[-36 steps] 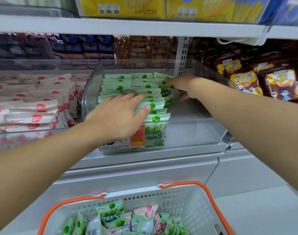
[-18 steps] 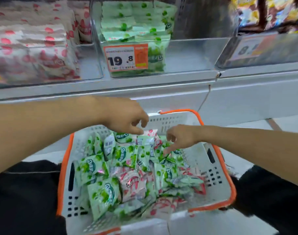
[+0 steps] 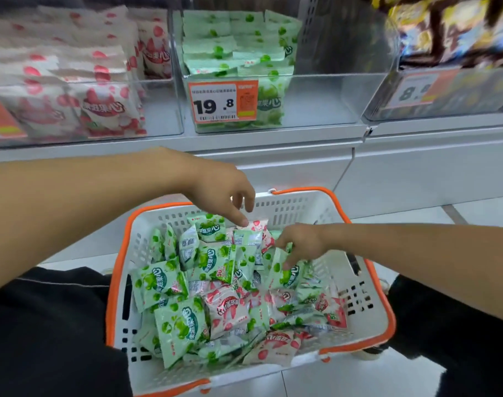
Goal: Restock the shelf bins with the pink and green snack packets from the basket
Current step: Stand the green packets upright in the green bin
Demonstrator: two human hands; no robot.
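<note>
Low in the frame, the white plastic basket with orange rim (image 3: 386,316) holds mixed pink and green snack packets (image 3: 181,325). Left hand (image 3: 224,193) hangs loosely curled above them, holding nothing; right hand (image 3: 300,246) pinches a green foil packet (image 3: 286,275) at centre right

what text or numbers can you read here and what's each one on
"19.8": price tag on the green packets' bin
"8." with the rest blurred: price tag on the right bin
Chinese brand lettering: green packets and pink packets in the basket, too blurred to quote
Small print and barcodes: unreadable
</note>
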